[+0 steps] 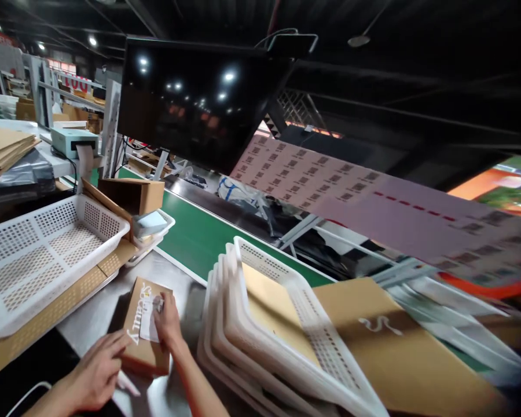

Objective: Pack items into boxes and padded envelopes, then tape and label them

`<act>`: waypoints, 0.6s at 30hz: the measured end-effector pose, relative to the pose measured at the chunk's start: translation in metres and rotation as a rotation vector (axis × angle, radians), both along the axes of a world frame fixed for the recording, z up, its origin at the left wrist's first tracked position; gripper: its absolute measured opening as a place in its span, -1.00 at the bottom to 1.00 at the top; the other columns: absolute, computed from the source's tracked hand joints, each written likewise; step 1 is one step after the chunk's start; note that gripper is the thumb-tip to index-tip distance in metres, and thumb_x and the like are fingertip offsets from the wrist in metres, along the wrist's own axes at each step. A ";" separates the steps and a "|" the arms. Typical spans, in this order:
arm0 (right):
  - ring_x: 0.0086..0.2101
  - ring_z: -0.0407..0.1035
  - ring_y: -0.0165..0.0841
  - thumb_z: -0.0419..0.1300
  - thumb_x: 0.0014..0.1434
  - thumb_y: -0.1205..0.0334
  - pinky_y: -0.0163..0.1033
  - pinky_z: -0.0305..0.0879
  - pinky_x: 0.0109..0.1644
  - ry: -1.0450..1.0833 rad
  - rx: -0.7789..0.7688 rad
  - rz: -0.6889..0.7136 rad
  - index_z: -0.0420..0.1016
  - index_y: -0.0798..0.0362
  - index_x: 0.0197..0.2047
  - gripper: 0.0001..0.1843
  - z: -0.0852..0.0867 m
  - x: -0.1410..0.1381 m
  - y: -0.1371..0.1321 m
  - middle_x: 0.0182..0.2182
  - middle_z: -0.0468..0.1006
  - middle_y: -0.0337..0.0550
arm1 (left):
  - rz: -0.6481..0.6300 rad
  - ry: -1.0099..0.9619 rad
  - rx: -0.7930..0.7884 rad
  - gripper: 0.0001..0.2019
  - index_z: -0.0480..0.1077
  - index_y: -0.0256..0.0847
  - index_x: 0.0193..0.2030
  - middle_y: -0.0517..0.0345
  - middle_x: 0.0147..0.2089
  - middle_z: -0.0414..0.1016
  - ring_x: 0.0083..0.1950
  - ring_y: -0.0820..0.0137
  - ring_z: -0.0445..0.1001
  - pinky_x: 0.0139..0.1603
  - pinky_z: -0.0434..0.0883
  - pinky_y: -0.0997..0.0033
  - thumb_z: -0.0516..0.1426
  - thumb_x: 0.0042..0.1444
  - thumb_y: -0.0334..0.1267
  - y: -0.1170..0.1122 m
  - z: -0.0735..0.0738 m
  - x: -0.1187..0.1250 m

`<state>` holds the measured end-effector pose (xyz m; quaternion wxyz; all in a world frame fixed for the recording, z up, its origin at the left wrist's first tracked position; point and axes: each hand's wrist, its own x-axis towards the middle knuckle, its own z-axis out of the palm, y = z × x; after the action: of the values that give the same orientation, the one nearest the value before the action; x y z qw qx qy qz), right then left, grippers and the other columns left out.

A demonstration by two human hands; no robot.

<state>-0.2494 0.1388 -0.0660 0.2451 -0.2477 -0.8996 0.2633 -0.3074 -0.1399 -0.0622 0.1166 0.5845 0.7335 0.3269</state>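
A brown cardboard box [150, 354] with white lettering lies on the metal table in front of me, a pale label on its top. My right hand [168, 324] bears on the box's top by the label, its fingers bent and pressed together around something small and greyish that I cannot make out. At the box's near left edge is my left hand [98, 370], fingers curled, fingertips against the cardboard. From beneath that hand pokes a thin pale pinkish object [129, 383], whose kind is hidden.
Nested white plastic baskets [219, 330] stand tilted at right, with a large cardboard sheet [386, 341] behind. Another white basket [52, 231] sits on cardboard at left. Beyond run a green conveyor belt [191, 231] and a dark monitor [195, 104]. A label printer [73, 142] stands back left.
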 end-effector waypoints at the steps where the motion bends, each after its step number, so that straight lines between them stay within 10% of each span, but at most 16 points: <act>1: 0.13 0.50 0.03 0.11 0.10 0.39 0.09 0.46 0.19 -0.034 0.051 0.036 0.49 0.08 0.14 -0.48 -0.004 0.002 -0.003 0.13 0.59 0.18 | -0.013 0.018 -0.007 -0.77 0.63 -0.15 -0.26 -0.01 0.51 0.38 0.53 -0.11 0.27 0.49 0.33 -0.06 0.17 0.04 -0.46 0.007 -0.002 0.004; 6: 0.36 0.33 -0.01 0.18 0.32 0.30 0.17 0.22 0.46 -0.277 0.173 0.350 0.54 -0.08 0.28 -0.51 -0.012 0.003 -0.004 0.37 0.48 0.02 | 0.026 0.041 -0.005 -0.73 0.63 -0.19 -0.23 -0.03 0.53 0.34 0.52 -0.06 0.30 0.47 0.38 -0.01 0.16 0.03 -0.53 0.013 -0.026 0.011; 12: 0.52 -0.14 0.28 0.14 0.42 -0.11 0.44 0.01 0.52 -0.483 0.261 0.363 0.05 0.05 0.60 -0.17 -0.025 0.031 -0.008 0.57 -0.06 0.24 | 0.037 0.105 0.057 -0.71 0.59 -0.18 -0.24 0.03 0.56 0.31 0.55 0.00 0.26 0.49 0.38 0.05 0.12 0.03 -0.57 0.009 -0.050 0.014; 15: 0.51 -0.20 0.34 0.16 0.33 -0.33 0.50 0.12 0.45 -0.450 0.429 0.457 -0.14 -0.09 0.63 0.02 -0.062 0.078 -0.024 0.58 -0.19 0.20 | 0.012 0.082 0.123 -0.77 0.57 -0.15 -0.31 0.03 0.52 0.38 0.52 0.02 0.33 0.46 0.43 0.12 0.15 0.01 -0.53 0.013 -0.061 0.010; 18: 0.39 0.18 0.43 0.26 0.09 -0.52 0.50 0.40 0.25 -0.311 0.637 0.412 -0.09 -0.11 0.62 0.25 -0.118 0.116 -0.034 0.47 0.22 0.30 | 0.031 -0.094 0.161 -0.85 0.57 -0.07 -0.39 0.08 0.30 0.62 0.33 0.10 0.56 0.28 0.58 0.25 0.21 0.08 -0.41 0.010 -0.063 -0.002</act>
<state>-0.1334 0.1053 -0.1841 0.1127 -0.0108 -0.9932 -0.0253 -0.3095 -0.1299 -0.1254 0.0987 0.5645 0.7075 0.4136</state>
